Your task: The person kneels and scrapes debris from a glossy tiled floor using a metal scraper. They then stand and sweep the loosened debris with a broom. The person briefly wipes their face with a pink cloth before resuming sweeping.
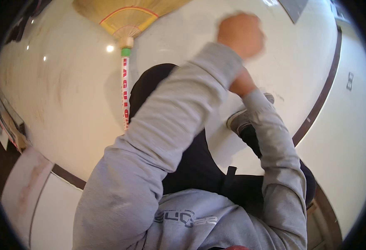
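Note:
My left hand (242, 35) is raised across to the upper right, blurred and closed like a fist. Whatever it may hold does not show. Just below it is my right hand (242, 82), partly covered by the left sleeve cuff, its fingers out of sight. The two wrists overlap in this view. To the left, a fan-shaped broom (129, 18) lies on the pale floor, with tan bristles, a green band and a white handle marked in red. Neither hand touches the broom; its handle's lower end passes behind my left sleeve.
Below my arms are my legs in black trousers (191, 171), with a grey shoe (238, 121) on the floor. A dark baseboard (319, 102) runs along the pale wall at right. Flat panels or boards (8, 118) stand at the left edge. A grey flat object (293, 9) shows at top right.

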`<act>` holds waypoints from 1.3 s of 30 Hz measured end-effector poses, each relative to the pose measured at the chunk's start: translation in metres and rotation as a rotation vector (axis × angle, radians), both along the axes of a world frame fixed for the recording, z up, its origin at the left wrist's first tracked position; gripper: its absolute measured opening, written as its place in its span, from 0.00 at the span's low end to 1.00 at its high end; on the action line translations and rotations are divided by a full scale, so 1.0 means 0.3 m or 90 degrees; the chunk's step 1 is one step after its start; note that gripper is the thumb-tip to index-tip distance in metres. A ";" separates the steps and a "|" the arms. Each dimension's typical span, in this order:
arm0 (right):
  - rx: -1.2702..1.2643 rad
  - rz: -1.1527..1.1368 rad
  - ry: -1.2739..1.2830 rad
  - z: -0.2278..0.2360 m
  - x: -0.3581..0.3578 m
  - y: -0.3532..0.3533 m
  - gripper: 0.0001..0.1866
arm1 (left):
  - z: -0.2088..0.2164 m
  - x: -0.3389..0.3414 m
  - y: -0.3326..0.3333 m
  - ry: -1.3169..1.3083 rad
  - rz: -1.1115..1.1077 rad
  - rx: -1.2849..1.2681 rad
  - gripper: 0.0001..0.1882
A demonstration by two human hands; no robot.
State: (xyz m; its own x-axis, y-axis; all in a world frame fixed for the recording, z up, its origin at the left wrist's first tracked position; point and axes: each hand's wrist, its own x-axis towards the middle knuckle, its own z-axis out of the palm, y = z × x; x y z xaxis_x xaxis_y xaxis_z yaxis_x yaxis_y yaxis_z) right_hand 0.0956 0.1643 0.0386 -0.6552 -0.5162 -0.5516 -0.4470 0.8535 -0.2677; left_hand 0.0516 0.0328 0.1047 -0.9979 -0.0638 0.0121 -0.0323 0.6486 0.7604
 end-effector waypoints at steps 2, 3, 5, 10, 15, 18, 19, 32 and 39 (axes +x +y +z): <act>-0.044 -0.001 0.002 -0.047 0.023 -0.110 0.17 | -0.042 -0.055 -0.122 0.017 0.145 0.030 0.15; -0.056 -0.019 0.012 -0.096 0.037 -0.131 0.18 | -0.028 -0.049 -0.144 0.025 0.147 0.027 0.15; -0.079 -0.038 0.022 -0.179 0.075 -0.110 0.19 | 0.005 -0.034 -0.161 0.035 0.150 0.013 0.15; -0.037 -0.036 -0.045 -0.130 0.153 0.106 0.18 | 0.065 0.017 -0.172 -0.013 0.117 0.018 0.14; -0.056 -0.012 0.036 -0.058 0.163 0.258 0.15 | 0.106 0.059 -0.206 -0.037 0.160 -0.014 0.15; -0.152 -0.001 0.045 -0.026 0.177 0.099 0.14 | 0.197 0.097 -0.190 -0.031 0.187 -0.055 0.15; -0.139 0.026 0.027 -0.036 0.181 0.023 0.14 | 0.232 0.115 -0.181 -0.038 0.195 -0.078 0.15; 0.009 0.132 0.010 -0.103 0.133 0.351 0.16 | 0.633 0.474 -0.147 -0.094 0.341 -0.147 0.14; -0.110 0.219 0.033 -0.028 0.170 0.193 0.19 | 0.777 0.627 -0.041 -0.056 0.339 -0.193 0.13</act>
